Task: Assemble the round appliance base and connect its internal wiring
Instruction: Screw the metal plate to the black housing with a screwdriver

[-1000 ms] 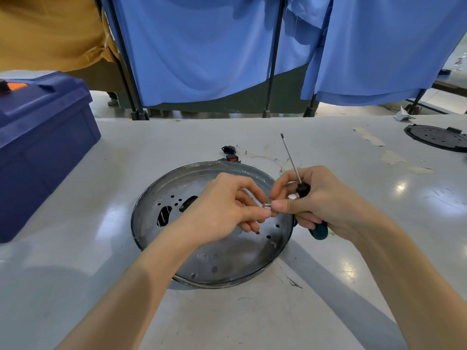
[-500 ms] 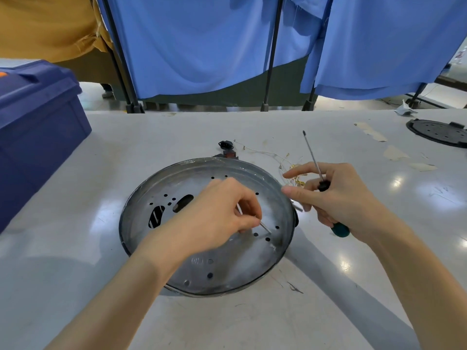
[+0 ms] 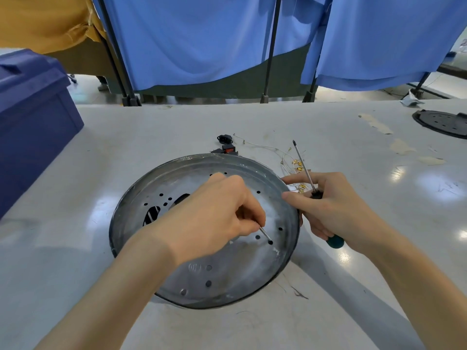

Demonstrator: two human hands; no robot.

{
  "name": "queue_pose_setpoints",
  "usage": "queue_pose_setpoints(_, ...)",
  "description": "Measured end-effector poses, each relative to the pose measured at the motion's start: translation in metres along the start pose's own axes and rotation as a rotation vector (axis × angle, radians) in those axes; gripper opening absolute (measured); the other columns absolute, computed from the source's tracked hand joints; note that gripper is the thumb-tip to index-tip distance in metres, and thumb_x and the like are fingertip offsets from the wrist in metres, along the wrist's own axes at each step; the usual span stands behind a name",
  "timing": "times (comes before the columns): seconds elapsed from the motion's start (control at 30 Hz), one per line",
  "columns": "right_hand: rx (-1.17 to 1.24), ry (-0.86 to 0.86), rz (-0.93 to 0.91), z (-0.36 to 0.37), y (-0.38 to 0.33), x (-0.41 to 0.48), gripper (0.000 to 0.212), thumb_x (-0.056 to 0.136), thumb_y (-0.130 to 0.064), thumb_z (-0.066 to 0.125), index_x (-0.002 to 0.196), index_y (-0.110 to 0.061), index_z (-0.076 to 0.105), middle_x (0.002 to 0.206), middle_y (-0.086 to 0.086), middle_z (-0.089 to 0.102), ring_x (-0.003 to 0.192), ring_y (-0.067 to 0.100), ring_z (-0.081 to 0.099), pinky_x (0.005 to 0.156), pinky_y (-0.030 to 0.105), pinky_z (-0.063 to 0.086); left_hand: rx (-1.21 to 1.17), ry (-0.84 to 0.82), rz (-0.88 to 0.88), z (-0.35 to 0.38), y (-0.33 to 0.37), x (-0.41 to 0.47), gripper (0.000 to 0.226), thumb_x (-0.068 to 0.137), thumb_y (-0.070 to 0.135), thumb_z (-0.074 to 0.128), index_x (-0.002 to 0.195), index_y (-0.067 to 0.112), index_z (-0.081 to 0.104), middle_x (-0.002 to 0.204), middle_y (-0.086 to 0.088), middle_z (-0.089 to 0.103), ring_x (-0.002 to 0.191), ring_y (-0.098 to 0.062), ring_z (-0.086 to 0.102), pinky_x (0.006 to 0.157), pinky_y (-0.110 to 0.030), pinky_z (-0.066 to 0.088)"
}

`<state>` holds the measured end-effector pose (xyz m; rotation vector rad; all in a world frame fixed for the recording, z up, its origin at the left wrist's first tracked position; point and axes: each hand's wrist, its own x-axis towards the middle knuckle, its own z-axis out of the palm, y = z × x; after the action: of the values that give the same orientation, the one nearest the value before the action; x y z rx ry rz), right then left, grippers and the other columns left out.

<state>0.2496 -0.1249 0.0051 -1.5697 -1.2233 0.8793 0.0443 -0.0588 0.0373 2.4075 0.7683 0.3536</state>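
A round grey metal base (image 3: pixel 227 281) with many holes lies on the table in front of me. My left hand (image 3: pixel 214 218) hovers over its middle and pinches a thin screw (image 3: pixel 264 234) whose tip sits at a hole on the right side of the base. My right hand (image 3: pixel 333 210) is just past the base's right rim, gripping a green-handled screwdriver (image 3: pixel 305 173) with its shaft pointing up and away. Thin white wires with brass terminals (image 3: pixel 290 160) lie behind the base, beside a small black and red switch (image 3: pixel 227 147).
A dark blue plastic box (image 3: pixel 32 127) stands at the left edge of the table. A black round plate (image 3: pixel 442 122) lies at the far right. Blue curtains on black stands (image 3: pixel 270 46) hang behind the table's far edge.
My hands have separated. The left one carried the screw down to a hole in the base, and the right one drew off to the right rim with the screwdriver.
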Motion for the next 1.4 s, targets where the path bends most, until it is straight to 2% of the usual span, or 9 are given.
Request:
queue_pose_setpoints(0.17, 0.01, 0.001, -0.007, 0.001, 0.0, -0.002, 0.012, 0.092, -0.013, 0.062, 0.102, -0.019, 0.063, 0.039, -0.001, 0.052, 0.029, 0.017, 0.027, 0.037, 0.02, 0.027, 0.015, -0.003, 0.019, -0.001, 0.005, -0.001, 0.013, 0.083, 0.014, 0.072, 0.081, 0.025, 0.078, 0.066, 0.006, 0.068, 0.064, -0.006, 0.06, 0.063, -0.02, 0.049)
queue_pose_setpoints(0.3, 0.012, -0.003, -0.001, 0.002, -0.001, -0.002, 0.012, 0.093, -0.015, 0.061, 0.099, -0.024, 0.064, 0.038, -0.002, 0.05, 0.03, 0.018, 0.027, 0.037, 0.021, 0.027, 0.053, -0.025, 0.023, 0.0, 0.008, 0.0, 0.013, 0.083, 0.012, 0.07, 0.082, 0.022, 0.078, 0.068, 0.005, 0.068, 0.063, -0.01, 0.062, 0.065, -0.026, 0.051)
queue_pose_setpoints(0.57, 0.015, -0.011, 0.03, 0.003, -0.002, -0.003, 0.014, 0.094, -0.013, 0.058, 0.101, -0.022, 0.066, 0.035, -0.002, 0.048, 0.029, 0.017, 0.026, 0.038, 0.021, 0.027, 0.001, 0.02, -0.007, 0.001, 0.006, 0.006, 0.012, 0.083, 0.012, 0.071, 0.081, 0.022, 0.078, 0.069, 0.003, 0.069, 0.063, -0.01, 0.064, 0.066, -0.027, 0.053)
queue_pose_setpoints(0.7, 0.033, -0.008, 0.029, 0.005, -0.004, -0.003, 0.017, 0.092, -0.009, 0.056, 0.097, -0.021, 0.068, 0.035, -0.002, 0.048, 0.031, 0.017, 0.024, 0.038, 0.021, 0.026, 0.023, 0.039, -0.016, 0.002, 0.007, 0.008, 0.012, 0.085, 0.015, 0.071, 0.08, 0.025, 0.076, 0.067, 0.005, 0.068, 0.063, -0.004, 0.061, 0.064, -0.022, 0.051)
queue_pose_setpoints(0.8, 0.018, 0.008, -0.002, 0.006, -0.006, -0.005, 0.021, 0.091, -0.006, 0.055, 0.093, -0.019, 0.07, 0.035, -0.001, 0.048, 0.03, 0.017, 0.025, 0.038, 0.022, 0.027, 0.009, 0.043, -0.067, 0.004, 0.007, 0.005, 0.014, 0.087, 0.016, 0.068, 0.08, 0.027, 0.071, 0.067, 0.009, 0.067, 0.061, -0.001, 0.062, 0.064, -0.025, 0.054)
queue_pose_setpoints(1.03, 0.034, 0.023, -0.001, 0.007, -0.01, -0.008, 0.019, 0.09, -0.001, 0.051, 0.095, -0.014, 0.064, 0.033, 0.0, 0.045, 0.028, 0.016, 0.027, 0.036, 0.022, 0.028, 0.063, 0.022, -0.129, 0.006, 0.007, -0.002, 0.013, 0.099, 0.02, 0.051, 0.088, 0.027, 0.053, 0.089, 0.008, 0.058, 0.082, -0.009, 0.057, 0.076, -0.035, 0.049)
queue_pose_setpoints(1.17, -0.018, 0.0, 0.0, 0.009, -0.012, -0.011, 0.021, 0.089, -0.001, 0.048, 0.102, -0.015, 0.057, 0.035, 0.002, 0.05, 0.026, 0.016, 0.033, 0.036, 0.023, 0.033, 0.136, 0.04, -0.205, 0.007, 0.005, -0.004, 0.018, 0.102, 0.02, 0.041, 0.087, 0.029, 0.039, 0.089, 0.007, 0.043, 0.076, -0.007, 0.043, 0.063, -0.026, 0.037)
queue_pose_setpoints(1.27, -0.062, -0.014, 0.01, 0.007, -0.014, -0.012, 0.028, 0.084, -0.003, 0.046, 0.105, -0.021, 0.054, 0.04, 0.008, 0.056, 0.027, 0.019, 0.038, 0.04, 0.025, 0.033, 0.201, 0.001, -0.235, 0.007, 0.002, -0.005, 0.018, 0.102, 0.016, 0.04, 0.087, 0.026, 0.036, 0.08, 0.003, 0.045, 0.066, -0.01, 0.041, 0.053, -0.025, 0.028)
queue_pose_setpoints(1.4, -0.096, -0.059, 0.035, 0.004, -0.015, -0.015, 0.039, 0.083, -0.004, 0.044, 0.117, -0.023, 0.046, 0.038, 0.006, 0.055, 0.032, 0.025, 0.044, 0.042, 0.027, 0.036, 0.171, -0.066, -0.243, 0.009, 0.0, -0.004, 0.014, 0.102, 0.02, 0.038, 0.089, 0.024, 0.039, 0.074, 0.002, 0.052, 0.075, -0.018, 0.054, 0.055, -0.028, 0.034)
